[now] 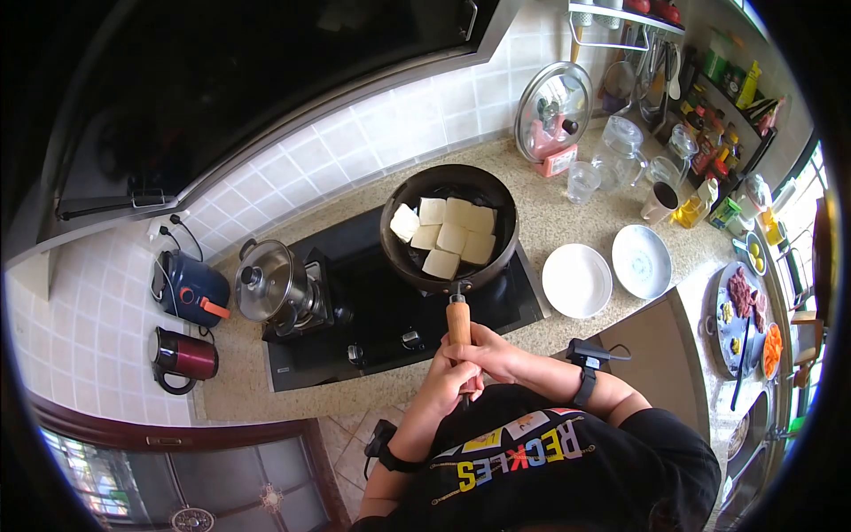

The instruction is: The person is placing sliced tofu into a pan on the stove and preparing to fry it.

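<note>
A dark wok (503, 191) stands over the right side of the black gas stove (372, 328). Several pale, flat, square white pieces (452, 237) lie in it, some overlapping. Its wooden handle (458, 321) points toward my body. Both of my hands are closed round the handle's lower part, my left hand (441, 381) on the left side and my right hand (490, 352) on the right, touching each other. Their grip partly hides the handle's end.
A lidded steel pot (269, 277) sits on the left burner. Two white plates (577, 281) (642, 262) are right of the stove. Behind them stand a glass pitcher (620, 160) and a leaning glass lid (553, 111). A kettle (186, 355) is far left.
</note>
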`<action>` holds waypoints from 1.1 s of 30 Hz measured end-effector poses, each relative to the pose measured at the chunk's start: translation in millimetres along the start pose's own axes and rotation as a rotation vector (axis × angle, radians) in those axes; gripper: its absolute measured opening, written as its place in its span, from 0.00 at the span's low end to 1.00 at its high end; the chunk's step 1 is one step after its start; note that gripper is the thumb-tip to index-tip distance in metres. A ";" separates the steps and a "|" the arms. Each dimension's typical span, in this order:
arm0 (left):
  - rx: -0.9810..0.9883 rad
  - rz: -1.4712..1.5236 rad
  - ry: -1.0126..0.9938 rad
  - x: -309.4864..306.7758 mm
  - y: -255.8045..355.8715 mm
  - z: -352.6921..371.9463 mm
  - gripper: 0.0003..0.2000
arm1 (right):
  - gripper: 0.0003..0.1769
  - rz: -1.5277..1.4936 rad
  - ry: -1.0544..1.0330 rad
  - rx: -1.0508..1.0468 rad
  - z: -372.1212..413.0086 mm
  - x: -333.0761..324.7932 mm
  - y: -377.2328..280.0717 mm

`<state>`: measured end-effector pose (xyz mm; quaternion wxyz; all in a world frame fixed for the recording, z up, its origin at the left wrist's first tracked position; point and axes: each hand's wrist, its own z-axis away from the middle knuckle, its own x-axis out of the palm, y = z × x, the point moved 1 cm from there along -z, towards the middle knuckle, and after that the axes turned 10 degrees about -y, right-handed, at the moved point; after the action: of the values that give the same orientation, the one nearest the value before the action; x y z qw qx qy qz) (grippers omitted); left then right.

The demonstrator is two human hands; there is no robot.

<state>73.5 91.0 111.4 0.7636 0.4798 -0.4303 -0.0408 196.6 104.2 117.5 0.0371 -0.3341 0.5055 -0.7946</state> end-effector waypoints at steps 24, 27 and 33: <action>0.079 -0.069 0.052 6.7 -1.4 -14.0 0.21 | 0.21 0.030 -0.037 -0.083 7.3 -7.8 -15.2; -0.012 -0.095 0.021 30.5 -0.8 21.2 0.22 | 0.24 -0.019 -0.027 -0.016 30.9 11.1 4.7; -0.019 -0.128 0.082 22.2 2.4 31.1 0.20 | 0.20 -0.054 -0.061 -0.015 23.5 24.1 -1.9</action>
<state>64.9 60.1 132.2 0.7809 0.5005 -0.3664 -0.0739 191.8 77.3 137.2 0.0286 -0.3718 0.5009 -0.7811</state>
